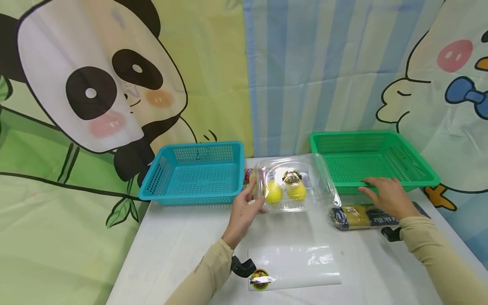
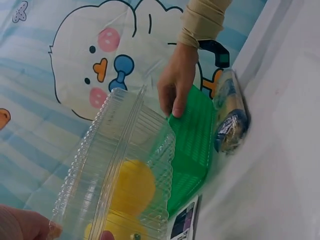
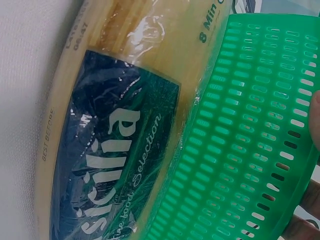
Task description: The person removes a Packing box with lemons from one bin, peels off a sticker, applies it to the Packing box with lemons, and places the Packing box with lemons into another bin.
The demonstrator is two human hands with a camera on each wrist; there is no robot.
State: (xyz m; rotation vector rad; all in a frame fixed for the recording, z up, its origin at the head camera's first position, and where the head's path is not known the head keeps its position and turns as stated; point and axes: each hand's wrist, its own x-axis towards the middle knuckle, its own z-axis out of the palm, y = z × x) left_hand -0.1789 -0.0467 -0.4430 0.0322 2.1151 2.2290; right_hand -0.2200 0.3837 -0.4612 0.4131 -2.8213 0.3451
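Two lemons point(image 1: 284, 191) sit in the clamshell point(image 1: 297, 182) the left hand point(image 1: 244, 212) grips; right hand point(image 1: 385, 195) (fingers straight) rests on the green basket point(image 1: 415, 169).

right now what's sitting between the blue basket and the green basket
In the head view, a clear clamshell box holding two lemons sits between the blue basket and green basket; the left hand grips its edge.
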